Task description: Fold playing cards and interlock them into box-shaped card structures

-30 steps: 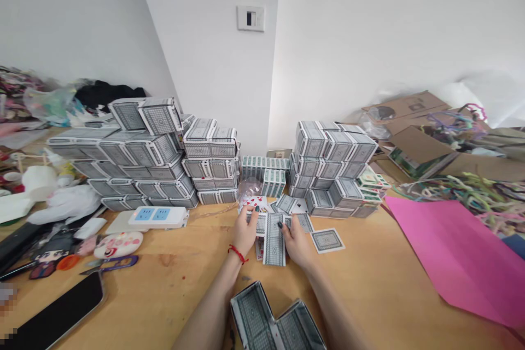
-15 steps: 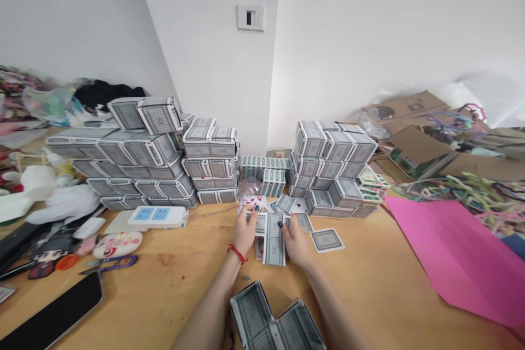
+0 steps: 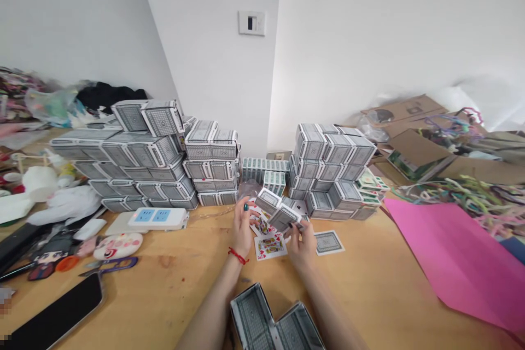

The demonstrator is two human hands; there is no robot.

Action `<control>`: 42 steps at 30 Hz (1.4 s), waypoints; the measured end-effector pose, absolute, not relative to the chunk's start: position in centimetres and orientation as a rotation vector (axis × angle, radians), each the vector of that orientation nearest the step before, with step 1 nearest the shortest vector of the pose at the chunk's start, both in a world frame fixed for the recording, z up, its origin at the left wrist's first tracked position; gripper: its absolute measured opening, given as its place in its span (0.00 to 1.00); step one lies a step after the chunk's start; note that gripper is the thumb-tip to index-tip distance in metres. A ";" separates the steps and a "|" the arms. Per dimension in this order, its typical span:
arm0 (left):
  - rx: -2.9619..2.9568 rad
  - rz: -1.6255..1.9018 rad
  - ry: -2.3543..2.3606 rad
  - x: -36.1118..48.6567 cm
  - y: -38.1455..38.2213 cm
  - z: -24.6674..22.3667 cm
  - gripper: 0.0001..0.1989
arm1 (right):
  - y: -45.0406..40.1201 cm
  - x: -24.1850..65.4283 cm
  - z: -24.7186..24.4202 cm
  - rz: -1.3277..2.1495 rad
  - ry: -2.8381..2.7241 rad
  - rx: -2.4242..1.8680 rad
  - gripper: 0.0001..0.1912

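My right hand (image 3: 302,240) grips the near end of a joined piece of folded playing cards (image 3: 275,209), its patterned backs showing, tilted above the table. My left hand (image 3: 243,224) is beside the far left side of that piece, fingers apart, with nothing plainly held. Under and between the hands lie face-up cards, among them a king of hearts (image 3: 270,246). A single card (image 3: 329,242) rests face down to the right of my right hand. Close to me, between my forearms, stands a block made of cards (image 3: 274,320), partly cut off by the frame.
Stacked card blocks stand at the left (image 3: 151,147) and right (image 3: 332,158), with green-edged stacks (image 3: 274,180) between. A power strip (image 3: 158,218), scissors (image 3: 118,265) and a phone (image 3: 61,311) lie left. Pink paper (image 3: 455,257) and cardboard boxes (image 3: 426,147) are right.
The joined card piece has been lifted and turned to a slant in my right hand, uncovering the king of hearts. My left hand has let go of it and opened.
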State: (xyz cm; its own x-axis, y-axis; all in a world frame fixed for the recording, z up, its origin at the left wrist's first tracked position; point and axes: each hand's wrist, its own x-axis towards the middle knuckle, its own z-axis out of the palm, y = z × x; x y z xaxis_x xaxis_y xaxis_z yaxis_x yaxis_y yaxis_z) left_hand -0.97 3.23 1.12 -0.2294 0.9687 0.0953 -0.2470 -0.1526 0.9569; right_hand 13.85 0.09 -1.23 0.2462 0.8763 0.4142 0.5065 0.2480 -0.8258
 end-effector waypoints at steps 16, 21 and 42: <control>0.612 1.195 0.655 -1.6 3.4 1.4 0.12 | 1.1 13.4 -0.1 0.674 -1.141 -1.145 0.17; 0.580 1.207 0.614 -1.9 3.4 1.1 0.14 | 1.4 13.4 -0.4 1.187 -1.027 -1.076 0.18; 0.956 1.087 1.053 -2.3 3.9 0.2 0.16 | 2.2 15.0 -1.7 1.180 -0.992 -1.178 0.19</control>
